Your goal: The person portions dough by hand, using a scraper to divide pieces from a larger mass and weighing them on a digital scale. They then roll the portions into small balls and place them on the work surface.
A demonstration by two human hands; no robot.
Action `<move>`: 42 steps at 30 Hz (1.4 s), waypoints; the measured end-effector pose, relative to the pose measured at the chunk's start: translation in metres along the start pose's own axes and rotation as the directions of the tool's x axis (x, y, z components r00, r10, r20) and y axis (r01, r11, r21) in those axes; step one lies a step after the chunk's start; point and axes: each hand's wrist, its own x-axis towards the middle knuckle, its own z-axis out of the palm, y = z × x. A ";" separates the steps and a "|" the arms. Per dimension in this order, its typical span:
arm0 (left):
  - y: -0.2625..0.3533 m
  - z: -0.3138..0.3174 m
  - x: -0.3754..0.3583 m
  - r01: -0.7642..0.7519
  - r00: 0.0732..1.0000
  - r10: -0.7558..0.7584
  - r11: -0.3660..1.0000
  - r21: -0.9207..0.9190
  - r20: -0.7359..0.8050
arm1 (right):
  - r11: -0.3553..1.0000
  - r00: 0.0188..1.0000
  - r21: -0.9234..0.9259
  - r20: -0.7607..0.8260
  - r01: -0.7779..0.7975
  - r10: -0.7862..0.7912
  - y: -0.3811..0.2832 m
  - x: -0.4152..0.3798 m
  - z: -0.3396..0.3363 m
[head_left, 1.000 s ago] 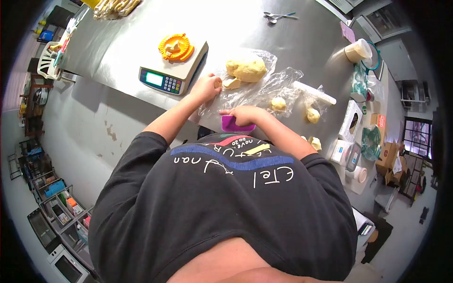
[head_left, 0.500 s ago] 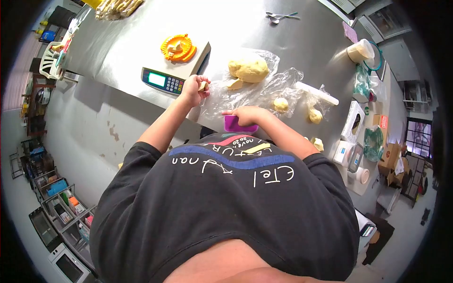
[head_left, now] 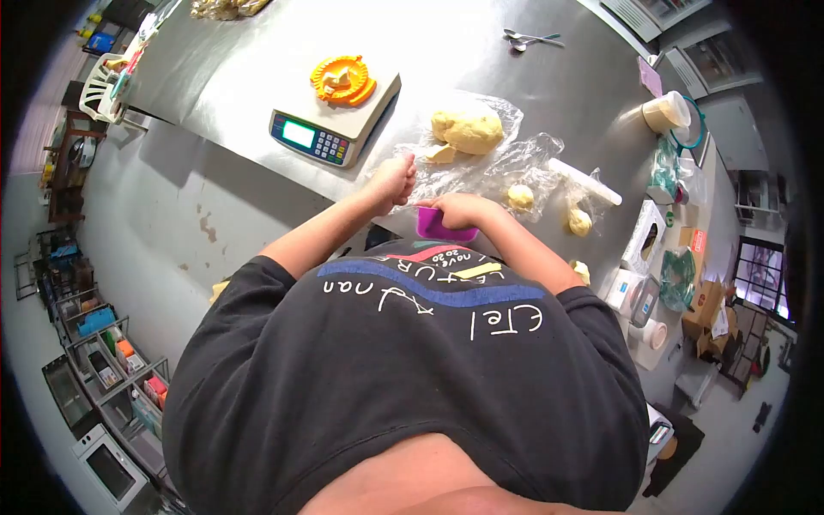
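Note:
My left hand (head_left: 395,184) is closed over the plastic sheet (head_left: 419,182), right of and below the digital scale (head_left: 311,137); what its curled fingers hold is hidden. At the table's front edge, my right hand (head_left: 455,209) grips a purple plastic piece (head_left: 445,227). An orange toothed mold (head_left: 342,80) with a dough piece inside rests on the scale. Beyond my hands, a large dough lump (head_left: 470,130) lies on plastic, with a smaller cut piece (head_left: 441,154) beside it. A dough ball (head_left: 520,196) sits to the right on the same plastic.
A white roll (head_left: 585,182) and a bagged dough ball (head_left: 579,222) are at the right. Two spoons (head_left: 534,39) lie farther back. A tub (head_left: 666,112), boxes and green bags line the right edge. A wrapped bundle (head_left: 228,7) is at the back left.
My left hand has moved right and down, away from the scale; the dough piece seen in its fingers is now out of sight. My right hand stays on the purple piece. The view has shifted slightly.

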 end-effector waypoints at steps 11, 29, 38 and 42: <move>-0.009 -0.016 0.025 0.155 0.958 -0.123 0.982 -0.108 0.260 | 0.999 0.999 -0.025 -0.030 -0.043 0.042 0.002 0.002 0.008; 0.006 0.002 0.000 -0.082 0.982 -0.063 0.710 0.699 0.178 | 0.996 0.997 -0.054 -0.004 -0.075 0.075 0.006 0.008 0.014; 0.004 0.007 -0.004 -0.426 0.812 0.546 0.308 0.851 0.208 | 0.995 0.995 0.006 0.002 -0.101 0.101 -0.016 -0.009 -0.001; 0.009 -0.016 0.019 -0.533 0.654 0.738 0.294 0.793 0.166 | 0.994 0.997 -0.085 -0.055 -0.067 0.062 -0.009 -0.002 0.007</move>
